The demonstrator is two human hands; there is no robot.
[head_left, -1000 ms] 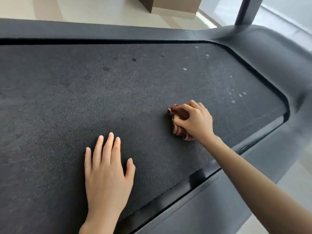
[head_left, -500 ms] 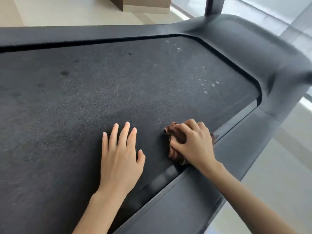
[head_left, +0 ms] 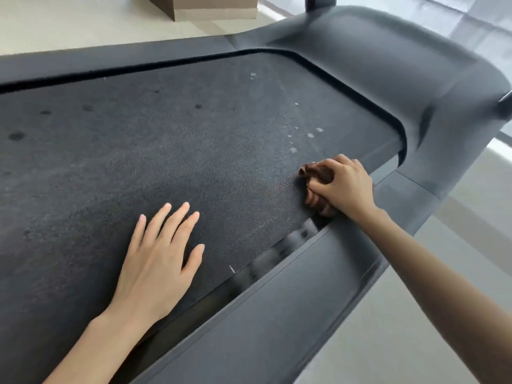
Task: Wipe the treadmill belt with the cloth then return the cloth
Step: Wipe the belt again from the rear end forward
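So the right hand point(head_left: 345, 185) is bunched up around a brown cloth point(head_left: 314, 199), fingers curled tight over it, pressing it onto the treadmill belt point(head_left: 194, 151) right at the belt's near right edge, just where it meets the side rail point(head_left: 291, 295). Most of the cloth is buried under the hand, you only get a crumpled bit poking out at the fingertips and a fold under the palm, so no clue how big it really is. The left hand point(head_left: 159, 256) is flat on the belt, palm down, fingers spread a little, holding nothing, well apart from the cloth. Both forearms get cut off by the bottom and right edges of the frame. The belt runs off the left side too, so its full length isn't visible. There are some pale specks point(head_left: 310, 134) on the belt just beyond the cloth and a few dark round spots point(head_left: 16, 135) farther left, can't tell what either are. The strip between belt and rail near the cloth looks smeary and blurred. Up top there's a box-like thing point(head_left: 213, 6) on the floor, mostly cropped, and a dark upright post point(head_left: 318, 1) that's barely in view.
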